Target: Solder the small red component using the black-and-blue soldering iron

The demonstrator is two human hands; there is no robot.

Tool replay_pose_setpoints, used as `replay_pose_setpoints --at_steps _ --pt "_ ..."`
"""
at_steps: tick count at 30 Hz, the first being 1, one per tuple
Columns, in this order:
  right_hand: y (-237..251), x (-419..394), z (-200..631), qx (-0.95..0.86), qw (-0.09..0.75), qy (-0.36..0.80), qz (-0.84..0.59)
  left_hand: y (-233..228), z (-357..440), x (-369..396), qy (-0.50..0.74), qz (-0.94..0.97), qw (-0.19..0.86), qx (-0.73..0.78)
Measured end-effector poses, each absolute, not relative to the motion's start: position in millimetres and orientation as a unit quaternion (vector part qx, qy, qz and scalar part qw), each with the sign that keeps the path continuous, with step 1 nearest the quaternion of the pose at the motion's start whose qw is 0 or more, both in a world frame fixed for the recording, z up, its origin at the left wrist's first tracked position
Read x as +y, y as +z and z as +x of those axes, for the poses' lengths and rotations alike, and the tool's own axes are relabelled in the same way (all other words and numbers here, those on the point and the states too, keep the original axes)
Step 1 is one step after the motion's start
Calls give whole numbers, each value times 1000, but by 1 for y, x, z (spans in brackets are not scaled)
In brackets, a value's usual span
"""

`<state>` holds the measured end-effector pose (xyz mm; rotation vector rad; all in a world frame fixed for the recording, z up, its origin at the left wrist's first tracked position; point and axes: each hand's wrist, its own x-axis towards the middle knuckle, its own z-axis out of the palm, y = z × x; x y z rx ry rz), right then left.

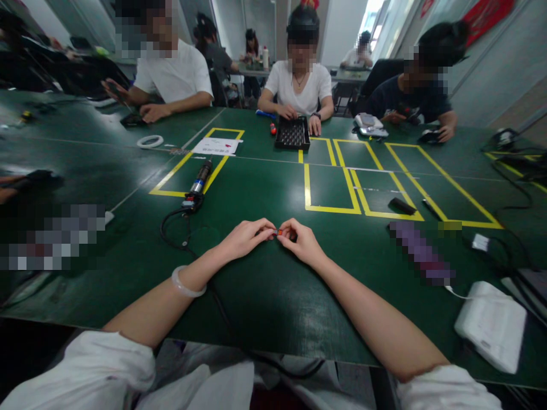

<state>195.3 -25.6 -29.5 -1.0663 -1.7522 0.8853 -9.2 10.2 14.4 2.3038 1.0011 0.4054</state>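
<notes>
A small red and dark piece, too small to name, sits between the fingertips of both hands just above the green table. My left hand is closed in a pinch at its left side, and a pale bangle circles that wrist. On the other side, my right hand also pinches the piece, its fingers curled and partly hiding it. Left of my hands lies a corded cylindrical tool resembling an electric screwdriver; its black cable runs under my left forearm.
Yellow tape frames mark the table, and a paper sheet lies in one. Across from me, a person handles a black tray. To the right are a phone-like object and a white box joined by a cable.
</notes>
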Motion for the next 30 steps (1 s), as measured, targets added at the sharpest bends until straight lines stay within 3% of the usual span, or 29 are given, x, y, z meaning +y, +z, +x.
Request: replay_pose_setpoints --at_steps 6,8,13,17,30 --pt "-30 -25 195 -696 431 358 -449 15 -65 56 199 807 -11 555" --pt "-31 -24 195 -696 429 361 -449 13 -95 72 195 747 -61 632" --pt "-31 -24 195 -703 422 359 -446 6 -150 97 89 685 4 723" --pt "-30 -25 195 -702 418 363 -448 3 -162 106 84 688 6 721" --pt "-29 -25 194 -697 411 374 -453 4 -111 82 78 741 0 667"
